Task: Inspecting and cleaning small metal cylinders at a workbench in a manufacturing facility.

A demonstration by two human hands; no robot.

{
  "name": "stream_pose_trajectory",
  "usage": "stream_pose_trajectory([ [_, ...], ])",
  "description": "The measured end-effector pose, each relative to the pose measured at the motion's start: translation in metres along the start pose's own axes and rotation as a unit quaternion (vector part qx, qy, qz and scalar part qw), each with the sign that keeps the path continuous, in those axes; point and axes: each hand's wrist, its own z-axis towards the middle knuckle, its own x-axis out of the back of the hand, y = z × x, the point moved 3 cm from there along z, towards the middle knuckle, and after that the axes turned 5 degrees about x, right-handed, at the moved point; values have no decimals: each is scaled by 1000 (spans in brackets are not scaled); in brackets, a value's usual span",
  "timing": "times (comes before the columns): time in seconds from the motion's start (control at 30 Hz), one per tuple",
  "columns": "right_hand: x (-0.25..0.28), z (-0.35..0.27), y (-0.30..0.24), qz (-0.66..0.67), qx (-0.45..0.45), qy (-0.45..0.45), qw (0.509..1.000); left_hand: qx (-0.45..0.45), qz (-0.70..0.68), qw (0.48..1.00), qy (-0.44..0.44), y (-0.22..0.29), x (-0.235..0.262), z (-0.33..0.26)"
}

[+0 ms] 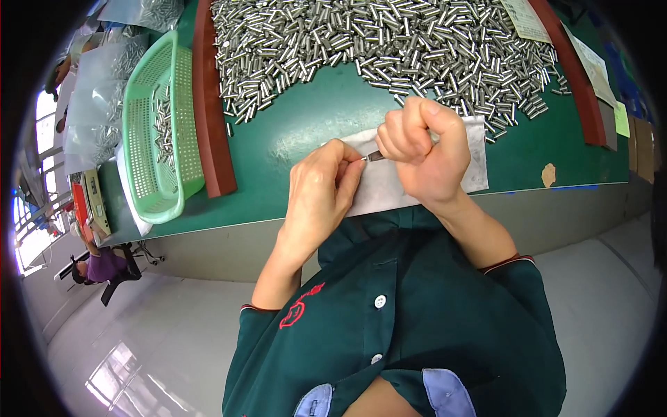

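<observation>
My left hand (313, 184) is closed in a pinch on a small shiny metal pin (364, 158), of which only a little shows at the fingertips. Just to its right, my right hand (431, 149) makes a fist around a thin dark piece (376, 156), perhaps a tool; most of it is hidden, so its kind cannot be told. The dark piece meets or nearly meets the pin. Beneath both hands a whitish cloth (379, 198) lies along the table's near edge. Beyond them spreads a large heap of short metal pins (361, 35).
Red-brown bars (214, 132) flank the heap, the other bar (577, 83) at right. A green mesh basket (184, 118) with some pins stands left, near plastic bags of pins (97, 90) and a scale (95, 198). A person in purple (108, 265) sits far left.
</observation>
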Motion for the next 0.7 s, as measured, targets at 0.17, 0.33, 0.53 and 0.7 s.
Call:
stream_pose_trajectory([
  [0.17, -1, 0, -1, 48, -3, 35, 998, -5, 3, 1000, 4, -2, -2, 0],
  [0.33, -2, 1, 0, 58, -6, 39, 998, -11, 5, 1000, 17, -3, -2, -1],
  [0.53, -3, 1, 0, 52, -7, 31, 998, -6, 4, 1000, 23, -1, -1, -2],
  [0.7, -9, 4, -1, 2, -20, 10, 1000, -13, -10, 1000, 23, -5, -2, -1],
])
